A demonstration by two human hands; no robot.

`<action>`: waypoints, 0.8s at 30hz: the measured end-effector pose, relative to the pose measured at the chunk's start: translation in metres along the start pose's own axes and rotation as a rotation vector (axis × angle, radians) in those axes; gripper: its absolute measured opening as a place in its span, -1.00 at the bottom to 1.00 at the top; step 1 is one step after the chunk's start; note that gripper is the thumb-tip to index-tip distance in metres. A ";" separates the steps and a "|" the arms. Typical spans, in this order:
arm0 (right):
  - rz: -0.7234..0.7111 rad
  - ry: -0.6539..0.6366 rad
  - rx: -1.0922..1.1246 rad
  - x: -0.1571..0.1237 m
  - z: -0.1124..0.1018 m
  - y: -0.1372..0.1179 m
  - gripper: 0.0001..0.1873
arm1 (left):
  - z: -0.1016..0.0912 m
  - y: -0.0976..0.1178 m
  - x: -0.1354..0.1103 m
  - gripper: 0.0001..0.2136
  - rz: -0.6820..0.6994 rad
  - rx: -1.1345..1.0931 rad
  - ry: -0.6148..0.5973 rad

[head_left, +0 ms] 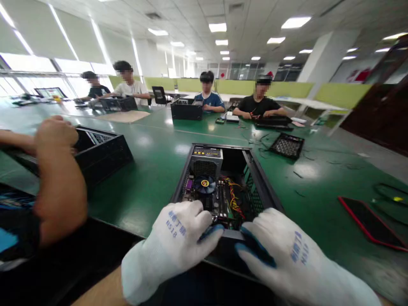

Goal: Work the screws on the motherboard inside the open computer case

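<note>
The dull green tabletop point(146, 170) spread across the middle of the frame, and the open black metal computer case point(266, 182) lay on it at lower centre, its near end toward me. My right hand point(282, 250), in a white knit glove with a blue-coated palm, came in from the lower right; my left hand point(178, 238), gloved alike, from the lower left. The backs of both faced up, wrists angled inward.

My left fingers were curled over the case's near edge, the thumb pointing right along it, with only a narrow gap between. My right fingers bent over the near right corner, the thumb stretched left below them, a wider gap between; both hands held that edge.

Inside the case, the grey box-shaped power supply point(207, 163) bore a dark label with yellow blocks, too small to read. The round black fan point(205, 184) carried an unreadable yellow-and-red sticker. Smallest was my left glove's blue stamp: Chinese characters over "N518". The right glove's similar stamp was blurred.
</note>
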State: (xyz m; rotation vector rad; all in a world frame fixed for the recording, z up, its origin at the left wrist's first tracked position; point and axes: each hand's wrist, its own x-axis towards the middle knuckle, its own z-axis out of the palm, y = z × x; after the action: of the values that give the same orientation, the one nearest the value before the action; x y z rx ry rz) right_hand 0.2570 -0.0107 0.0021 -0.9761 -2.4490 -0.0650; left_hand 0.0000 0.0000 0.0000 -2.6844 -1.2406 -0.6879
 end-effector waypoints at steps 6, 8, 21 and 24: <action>-0.008 -0.019 0.032 -0.018 -0.014 -0.014 -0.86 | -0.014 0.017 -0.012 -0.73 0.000 -0.050 -0.062; 0.005 -0.048 0.031 -0.021 -0.018 -0.016 -0.85 | -0.013 0.021 -0.014 -0.72 -0.010 -0.058 -0.050; -0.051 -0.474 -0.296 0.077 0.006 0.033 -0.59 | -0.006 0.020 -0.013 -0.70 -0.058 -0.041 -0.034; -0.093 -0.666 -0.398 0.110 0.032 0.037 -0.52 | -0.006 0.021 -0.013 -0.68 -0.074 -0.024 -0.041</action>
State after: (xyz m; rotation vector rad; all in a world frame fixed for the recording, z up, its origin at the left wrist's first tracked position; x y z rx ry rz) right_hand 0.1992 0.0936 0.0209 -1.1908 -3.1758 -0.3137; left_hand 0.0057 -0.0248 0.0013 -2.6967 -1.3564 -0.6643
